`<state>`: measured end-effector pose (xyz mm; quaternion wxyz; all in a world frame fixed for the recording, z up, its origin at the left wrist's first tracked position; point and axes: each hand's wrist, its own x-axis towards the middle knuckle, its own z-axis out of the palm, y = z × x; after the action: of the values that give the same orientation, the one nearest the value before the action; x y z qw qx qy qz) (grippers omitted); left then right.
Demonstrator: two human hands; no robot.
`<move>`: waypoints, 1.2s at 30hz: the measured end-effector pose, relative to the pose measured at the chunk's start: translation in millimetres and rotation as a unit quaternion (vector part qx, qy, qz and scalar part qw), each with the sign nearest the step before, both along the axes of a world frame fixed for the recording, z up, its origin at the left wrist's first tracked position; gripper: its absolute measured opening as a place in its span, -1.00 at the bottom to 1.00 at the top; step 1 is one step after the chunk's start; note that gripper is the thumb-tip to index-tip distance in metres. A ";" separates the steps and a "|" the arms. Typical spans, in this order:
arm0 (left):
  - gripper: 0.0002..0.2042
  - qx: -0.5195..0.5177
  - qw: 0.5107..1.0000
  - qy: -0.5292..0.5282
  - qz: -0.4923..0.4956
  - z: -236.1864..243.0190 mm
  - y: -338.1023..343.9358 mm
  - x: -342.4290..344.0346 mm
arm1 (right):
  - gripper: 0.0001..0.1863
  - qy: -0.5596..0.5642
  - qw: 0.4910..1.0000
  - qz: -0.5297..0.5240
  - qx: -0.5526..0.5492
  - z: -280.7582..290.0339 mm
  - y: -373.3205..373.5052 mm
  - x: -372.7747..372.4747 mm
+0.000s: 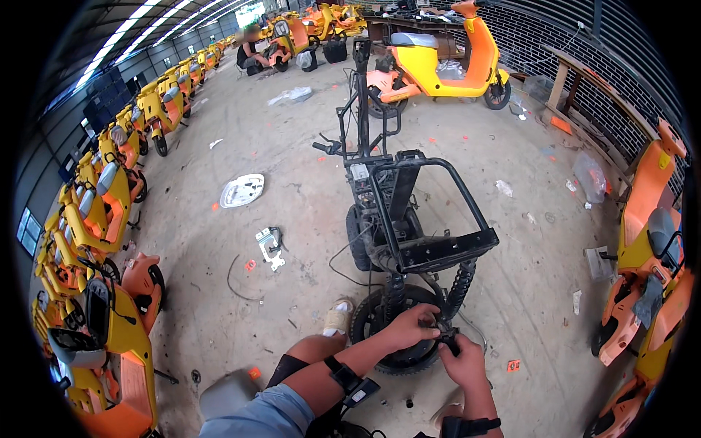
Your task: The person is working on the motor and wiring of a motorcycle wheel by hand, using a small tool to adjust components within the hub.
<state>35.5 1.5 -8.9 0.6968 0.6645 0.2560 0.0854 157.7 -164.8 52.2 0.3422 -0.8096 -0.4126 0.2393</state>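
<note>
A stripped black scooter frame [438, 248] stands before me, with two coiled shock absorbers [459, 288] above its near black wheel [387, 358]. My left hand [415, 327] has its fingers closed at a small dark fitting [447, 336] beside the wheel, below the right shock. My right hand [461, 359] grips that same fitting from below, thumb on top. Its exact shape is partly hidden by my fingers. A cable [328, 264] loops out to the left of the frame.
Rows of yellow-orange scooters [109, 212] line the left; more [635, 241] stand at the right and back [445, 69]. A person [252, 55] crouches far back. A white panel [242, 188], metal bracket [270, 248] and plastic bags [590, 175] lie on the floor [526, 292].
</note>
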 end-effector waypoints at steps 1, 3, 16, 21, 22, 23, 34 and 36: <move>-0.38 0.019 0.999 0.020 -0.032 2.8 4.0 -0.3 | -0.65 -0.026 0.998 0.024 -0.042 9.2 -1.3 4.1; -0.35 0.060 0.988 0.079 -0.117 9.0 7.2 -2.4 | -0.62 -0.057 0.987 0.084 -0.121 12.7 -4.6 9.1; -0.39 0.142 0.976 0.101 -0.130 21.8 -18.3 -35.5 | -0.62 -0.011 0.991 0.068 -0.113 4.8 -33.7 -21.1; -0.44 -0.006 0.999 0.031 -0.020 -11.3 -35.2 -49.9 | -0.71 0.090 0.996 -0.019 0.013 -14.2 -43.5 -50.1; -0.45 -0.049 0.998 0.038 0.002 -10.3 -41.5 -48.6 | -0.72 0.101 0.993 -0.041 0.033 -19.0 -45.1 -56.5; -0.46 -0.091 0.995 0.045 0.024 -9.1 -47.5 -48.3 | -0.73 0.156 0.984 -0.065 0.048 -26.8 -47.0 -61.4; -0.55 -0.037 0.997 0.027 -0.055 -16.7 -57.4 -69.8 | -0.69 0.028 0.997 -0.014 -0.077 -18.0 -69.7 -74.6; -0.48 0.013 0.985 0.086 -0.150 -17.9 -55.8 -74.0 | -0.65 -0.012 0.991 0.053 -0.123 -13.8 -79.7 -67.3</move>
<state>-38.5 -54.2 -26.7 0.6687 0.7090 0.2113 -0.0738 90.5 -244.5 38.4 0.2220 -0.8255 -0.4262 0.2960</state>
